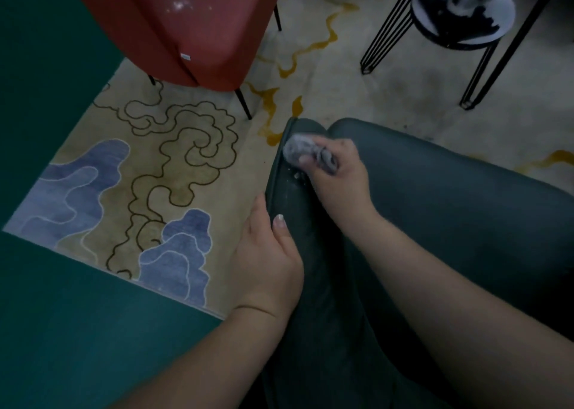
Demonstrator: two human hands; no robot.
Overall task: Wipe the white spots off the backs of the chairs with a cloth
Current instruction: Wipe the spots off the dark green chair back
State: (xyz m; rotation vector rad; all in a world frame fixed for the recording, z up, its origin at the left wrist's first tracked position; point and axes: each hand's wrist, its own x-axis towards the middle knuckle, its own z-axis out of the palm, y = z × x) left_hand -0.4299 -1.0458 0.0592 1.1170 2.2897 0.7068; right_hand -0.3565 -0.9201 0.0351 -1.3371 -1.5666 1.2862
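Now the right hand point(337, 172) grips the cloth point(306, 153) on the dark chair point(435, 209), the left hand point(267, 259) holds its edge, and the red chair point(186, 26) has spots left

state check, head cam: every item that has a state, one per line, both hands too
Dark green chair back: few white flecks left near the cloth.
Crumpled grey cloth: bunched, pressed on the chair's back edge.
Right hand: grips the cloth.
Left hand: holds the chair's edge, thumb on the back.
Red upholstered chair: white spots on the back, not wiped.
Patterned rug: flat on the floor.
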